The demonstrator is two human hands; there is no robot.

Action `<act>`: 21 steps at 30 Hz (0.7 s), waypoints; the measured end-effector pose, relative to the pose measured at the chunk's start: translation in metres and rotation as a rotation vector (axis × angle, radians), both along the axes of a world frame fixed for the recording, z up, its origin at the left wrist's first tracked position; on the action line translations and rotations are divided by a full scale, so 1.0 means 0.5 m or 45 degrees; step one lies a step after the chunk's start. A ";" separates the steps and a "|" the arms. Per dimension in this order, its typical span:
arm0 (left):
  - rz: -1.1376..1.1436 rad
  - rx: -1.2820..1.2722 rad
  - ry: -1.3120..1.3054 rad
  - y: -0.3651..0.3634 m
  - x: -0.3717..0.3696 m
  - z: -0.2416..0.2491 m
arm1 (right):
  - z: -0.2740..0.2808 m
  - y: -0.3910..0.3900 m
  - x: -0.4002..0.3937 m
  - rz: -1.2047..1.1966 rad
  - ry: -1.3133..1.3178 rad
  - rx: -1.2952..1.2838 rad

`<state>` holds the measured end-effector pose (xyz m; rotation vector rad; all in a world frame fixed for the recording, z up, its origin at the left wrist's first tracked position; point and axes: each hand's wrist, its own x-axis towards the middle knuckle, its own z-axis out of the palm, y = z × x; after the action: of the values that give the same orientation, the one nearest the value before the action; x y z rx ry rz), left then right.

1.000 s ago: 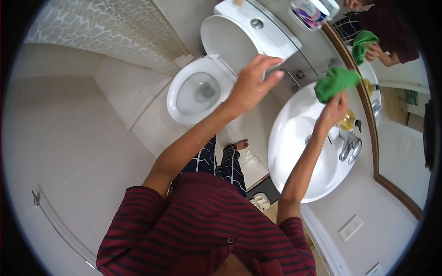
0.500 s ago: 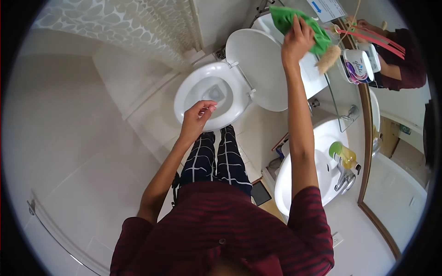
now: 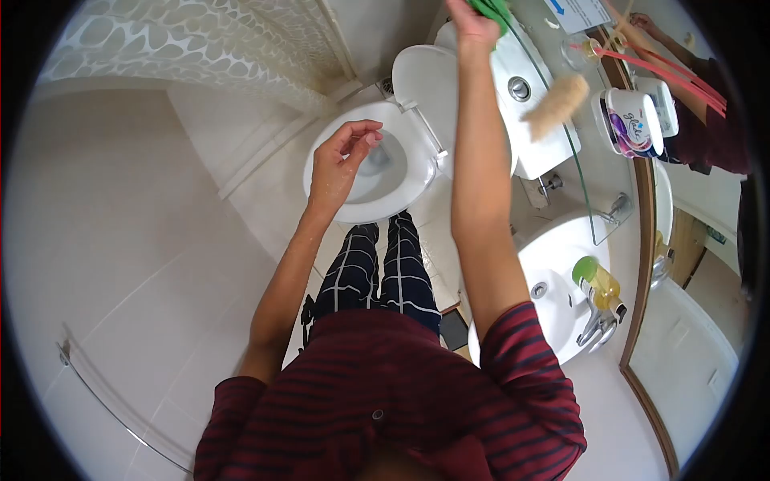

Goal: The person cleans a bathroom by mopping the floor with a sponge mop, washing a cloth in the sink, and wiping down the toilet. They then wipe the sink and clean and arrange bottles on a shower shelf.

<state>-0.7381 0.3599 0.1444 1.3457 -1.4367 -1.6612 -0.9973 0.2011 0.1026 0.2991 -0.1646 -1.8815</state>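
Observation:
My left hand [image 3: 335, 167] is held over the near side of the white toilet bowl [image 3: 311, 172]. Its fingers are loosely bent, with a gap between them and the thumb, and nothing shows in it; wet drops dot the skin. At the top edge, beyond the raised toilet lid [image 3: 429, 80], my right hand [image 3: 475, 26] grips a bunched green cloth [image 3: 496, 12]. Part of that cloth and the fingertips are hidden or cut off by the frame. To the right of this hand lies the white cistern top with its round flush button [image 3: 519, 88].
A glass shelf [image 3: 584, 172] juts out above the cistern, carrying a Glade air freshener [image 3: 634, 124] and a fluffy beige dried stem [image 3: 557, 108]. A mirror [image 3: 682, 321] lines the right wall. Below it, a soap bottle [image 3: 597, 276] stands by the tap on the washbasin [image 3: 553, 321].
My right hand has swept the green cloth left and farther away along the cistern, baring the flush button. My left hand has risen slightly over the bowl, its fingers a little more apart.

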 end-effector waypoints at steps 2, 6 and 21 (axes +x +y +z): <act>-0.044 0.031 -0.037 0.001 -0.002 -0.009 | -0.042 0.021 -0.083 -0.084 0.028 -0.177; -0.076 0.001 0.124 0.008 -0.036 -0.050 | 0.003 0.205 -0.109 0.054 -0.189 -0.345; -0.022 -0.766 -0.328 -0.039 -0.342 -0.084 | -0.036 0.814 -0.120 -0.714 -0.060 -0.079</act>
<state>-0.9091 0.3406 0.1024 1.2145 -1.8999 -0.9558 -1.0574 0.6082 0.0844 0.2722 -0.3685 -2.4186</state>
